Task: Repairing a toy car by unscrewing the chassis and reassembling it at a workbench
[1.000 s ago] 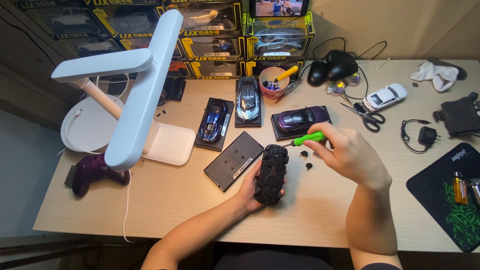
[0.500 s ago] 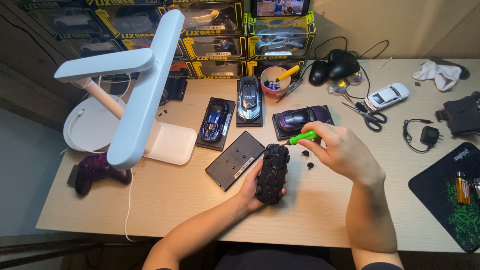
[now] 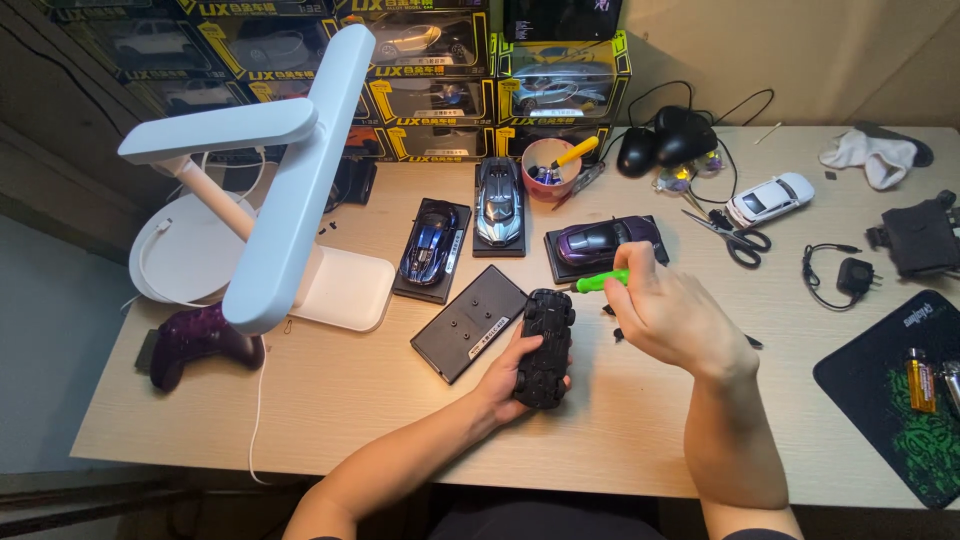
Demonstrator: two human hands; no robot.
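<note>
My left hand (image 3: 503,372) grips a black model car (image 3: 545,347) turned underside up on the wooden desk (image 3: 380,400). My right hand (image 3: 672,318) holds a green-handled screwdriver (image 3: 603,282), its tip pointing left toward the car's front end. A loose black display base (image 3: 470,322) lies just left of the car. A few small dark parts lie on the desk under my right hand.
A white desk lamp (image 3: 275,190) stands at left beside a purple game controller (image 3: 195,340). Blue (image 3: 430,245), dark (image 3: 498,205) and purple (image 3: 598,242) model cars sit on bases. Behind are boxed cars, a cup of tools (image 3: 550,168), scissors (image 3: 735,240), a white car (image 3: 770,198) and a mouse pad (image 3: 900,400).
My right hand with the screwdriver has drifted slightly left and closer to the car's front end. The left hand and the car stay put.
</note>
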